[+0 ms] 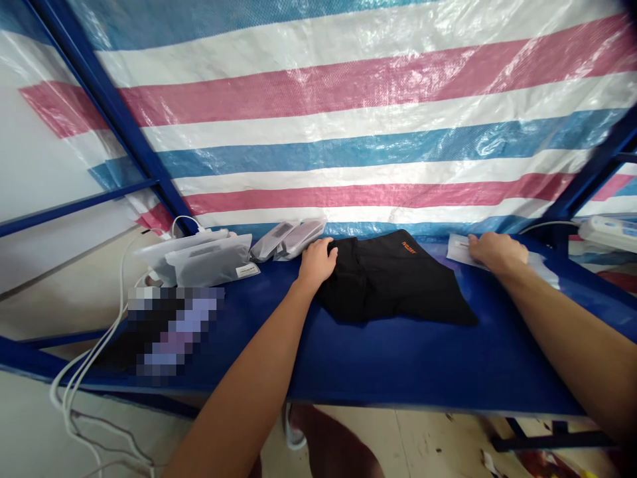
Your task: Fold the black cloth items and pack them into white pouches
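A black garment (398,279) lies folded on the blue shelf, its small orange lettering near the far edge. My left hand (318,261) is at the garment's left end, fingers curled over the cloth edge; the fingertips are partly hidden. Farther right, my right hand (499,252) has its fingers closed on a clear plastic bag (456,249) with a pale label. Part of that bag shows on both sides of the hand. The bag lies flat on the shelf, apart from the garment.
Frosted packages (212,261) and two smaller bagged packs (301,239) stand along the back left. White cables (119,305) hang over the left end. A pixelated patch covers something at front left. Blue frame posts (580,176) rise at both sides; a white device (610,232) sits far right.
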`<state>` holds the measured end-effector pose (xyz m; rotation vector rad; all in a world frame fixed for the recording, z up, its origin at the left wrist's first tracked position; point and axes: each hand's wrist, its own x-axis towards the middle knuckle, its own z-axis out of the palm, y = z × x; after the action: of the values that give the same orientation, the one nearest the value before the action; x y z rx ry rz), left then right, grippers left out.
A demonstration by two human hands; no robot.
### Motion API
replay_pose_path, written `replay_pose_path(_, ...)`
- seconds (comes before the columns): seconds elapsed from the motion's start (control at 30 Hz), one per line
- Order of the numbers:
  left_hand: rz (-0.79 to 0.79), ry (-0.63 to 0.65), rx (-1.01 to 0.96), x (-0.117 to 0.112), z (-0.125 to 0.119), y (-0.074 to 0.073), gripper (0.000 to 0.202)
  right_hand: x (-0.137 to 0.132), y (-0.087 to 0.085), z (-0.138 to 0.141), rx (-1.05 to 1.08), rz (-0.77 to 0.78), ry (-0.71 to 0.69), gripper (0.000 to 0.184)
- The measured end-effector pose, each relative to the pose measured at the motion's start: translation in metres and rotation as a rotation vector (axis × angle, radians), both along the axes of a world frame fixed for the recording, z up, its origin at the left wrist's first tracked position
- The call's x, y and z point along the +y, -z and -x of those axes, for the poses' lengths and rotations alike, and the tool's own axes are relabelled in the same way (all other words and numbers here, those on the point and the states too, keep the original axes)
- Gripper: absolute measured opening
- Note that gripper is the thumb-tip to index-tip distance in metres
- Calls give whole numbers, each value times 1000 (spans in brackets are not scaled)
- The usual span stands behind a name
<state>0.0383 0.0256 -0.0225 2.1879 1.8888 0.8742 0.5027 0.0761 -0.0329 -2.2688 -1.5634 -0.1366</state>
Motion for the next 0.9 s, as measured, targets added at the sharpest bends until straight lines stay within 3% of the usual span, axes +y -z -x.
replay_pose_path(0.07,-30,103,-92,1,-2,-1,40,-2,-2,10,-61,-48,-105,57)
replay_pose_path(0.2,-69,343,-269,-3,-11,-4,39,-5,0,42,-2,-153,-643,68)
replay_pose_path(0.27,-91,408,-332,-5,-16,-6,35,-4,3,54,64,-112,-739,73)
replay_pose_path(0.43,-117,312,-428,-6,-20,-14,18,0,6,61,235,-18,-702,78)
replay_pose_path(0.6,-5,138,-403,-10,-23,-14,10,0,-1,64,117,-126,-782,32)
replay_pose_path(0.67,35,109,-419,-10,-23,-13,11,-2,-3,67,99,-186,-798,23)
replay_pose_path(0.8,-80,162,-580,-3,-21,-15,16,-7,-5,75,331,-207,-669,31)
replay_pose_path(0.9,-215,278,-741,0,-17,-23,17,-10,-15,80,691,-305,-708,49)
